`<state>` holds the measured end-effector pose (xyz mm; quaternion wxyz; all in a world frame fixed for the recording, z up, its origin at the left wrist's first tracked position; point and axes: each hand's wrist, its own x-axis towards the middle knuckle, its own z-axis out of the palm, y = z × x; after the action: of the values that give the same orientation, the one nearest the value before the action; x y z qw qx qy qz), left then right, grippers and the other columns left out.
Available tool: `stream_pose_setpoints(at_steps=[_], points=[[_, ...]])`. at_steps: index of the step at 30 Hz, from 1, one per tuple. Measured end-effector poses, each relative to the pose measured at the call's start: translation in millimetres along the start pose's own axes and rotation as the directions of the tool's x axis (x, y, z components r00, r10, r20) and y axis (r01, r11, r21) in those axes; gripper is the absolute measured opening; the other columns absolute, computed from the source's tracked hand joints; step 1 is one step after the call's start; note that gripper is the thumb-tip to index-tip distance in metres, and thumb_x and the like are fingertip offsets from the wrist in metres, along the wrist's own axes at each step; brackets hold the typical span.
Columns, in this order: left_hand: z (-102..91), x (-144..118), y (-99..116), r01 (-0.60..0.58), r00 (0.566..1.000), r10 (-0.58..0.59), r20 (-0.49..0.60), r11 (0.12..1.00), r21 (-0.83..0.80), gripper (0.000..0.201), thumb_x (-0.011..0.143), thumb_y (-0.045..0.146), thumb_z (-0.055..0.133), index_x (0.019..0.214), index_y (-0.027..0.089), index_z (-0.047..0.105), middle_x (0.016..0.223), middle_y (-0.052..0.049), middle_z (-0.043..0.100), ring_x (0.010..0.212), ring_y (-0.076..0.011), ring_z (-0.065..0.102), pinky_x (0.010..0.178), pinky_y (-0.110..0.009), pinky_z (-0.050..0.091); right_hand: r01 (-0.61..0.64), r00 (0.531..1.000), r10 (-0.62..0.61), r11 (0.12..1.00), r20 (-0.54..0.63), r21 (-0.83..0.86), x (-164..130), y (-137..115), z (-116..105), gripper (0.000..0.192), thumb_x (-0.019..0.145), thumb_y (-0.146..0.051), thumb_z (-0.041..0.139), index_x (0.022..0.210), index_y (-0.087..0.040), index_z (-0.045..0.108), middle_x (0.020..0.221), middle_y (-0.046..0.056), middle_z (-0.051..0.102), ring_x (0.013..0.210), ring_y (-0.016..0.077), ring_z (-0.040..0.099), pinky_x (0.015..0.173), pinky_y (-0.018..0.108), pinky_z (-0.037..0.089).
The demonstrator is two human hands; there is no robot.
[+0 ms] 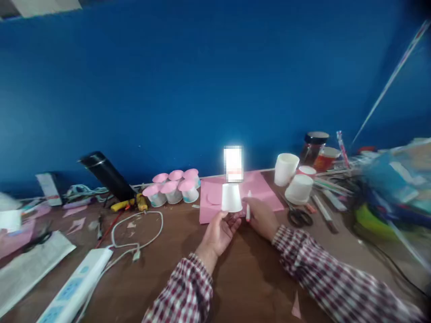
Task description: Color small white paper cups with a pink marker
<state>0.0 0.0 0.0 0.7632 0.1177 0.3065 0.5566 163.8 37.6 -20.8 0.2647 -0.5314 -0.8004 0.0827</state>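
My left hand holds a white paper cup upside down over the near edge of a pink paper sheet. My right hand grips a white pen upright just to the right of the cup. Both sleeves are checked red and white. A circle is cut or drawn on the pink sheet to the left of the cup.
Several pink-topped cups cluster at the back left beside a black flask. White cups, jars and scissors lie to the right. A power strip and white cable lie on the brown table.
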Motion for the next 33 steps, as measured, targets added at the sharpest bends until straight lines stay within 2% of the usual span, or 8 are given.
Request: stream_pose_setpoints(at_steps=[6,11,18,24,33], points=[[-0.3,1.6,0.2,0.017,0.998,-0.019,0.065,0.999,0.028,0.015,0.081,0.011,0.052,0.092,0.008,0.063,0.086,-0.01,0.073,0.081,-0.0177,0.07,0.073,-0.027,0.056,0.041,0.999,-0.04,0.998,0.018,-0.053,-1.5,-8.3,-5.0,0.036,0.079,-0.01,0.052,0.114,-0.016,0.055,0.101,0.01,0.062,0.094,0.0211,0.054,0.081,0.03,0.039],[-3.4,3.8,-1.0,0.017,0.995,-0.02,0.094,0.999,0.036,0.014,0.081,0.013,0.054,0.09,0.009,0.063,0.085,-0.008,0.073,0.083,-0.0172,0.069,0.074,-0.026,0.055,0.039,0.999,-0.038,0.997,0.026,-0.066,-1.9,-8.0,-5.2,0.036,0.078,-0.008,0.052,0.112,-0.015,0.056,0.099,0.009,0.062,0.091,0.0208,0.053,0.079,0.029,0.037],[-5.6,7.3,-4.0,0.018,0.996,-0.023,0.089,0.998,0.055,0.016,0.08,0.013,0.055,0.092,0.008,0.064,0.087,-0.01,0.072,0.084,-0.0174,0.069,0.074,-0.026,0.055,0.034,0.999,-0.032,0.997,0.022,-0.075,-2.3,-5.9,-3.8,0.029,0.08,-0.01,0.051,0.108,-0.016,0.056,0.099,0.009,0.061,0.091,0.0205,0.052,0.079,0.029,0.037],[-4.5,5.3,-7.7,-0.005,0.995,-0.01,0.102,0.99,0.142,0.015,0.077,0.011,0.06,0.091,0.009,0.065,0.086,-0.009,0.072,0.079,-0.0163,0.069,0.075,-0.026,0.055,0.023,0.999,-0.018,0.994,0.044,-0.109,-1.4,-6.8,-4.2,0.021,0.08,-0.01,0.051,0.1,-0.014,0.057,0.098,0.011,0.061,0.09,0.0213,0.052,0.078,0.029,0.037],[-5.0,7.4,-7.5,-0.001,0.994,-0.016,0.11,0.988,0.151,0.015,0.076,0.011,0.061,0.09,0.009,0.065,0.087,-0.01,0.072,0.081,-0.0168,0.069,0.076,-0.027,0.055,0.024,0.999,-0.021,0.993,0.03,-0.115,-0.9,-5.7,-2.4,0.02,0.081,-0.012,0.052,0.1,-0.014,0.056,0.098,0.01,0.061,0.089,0.0211,0.052,0.077,0.028,0.036]])
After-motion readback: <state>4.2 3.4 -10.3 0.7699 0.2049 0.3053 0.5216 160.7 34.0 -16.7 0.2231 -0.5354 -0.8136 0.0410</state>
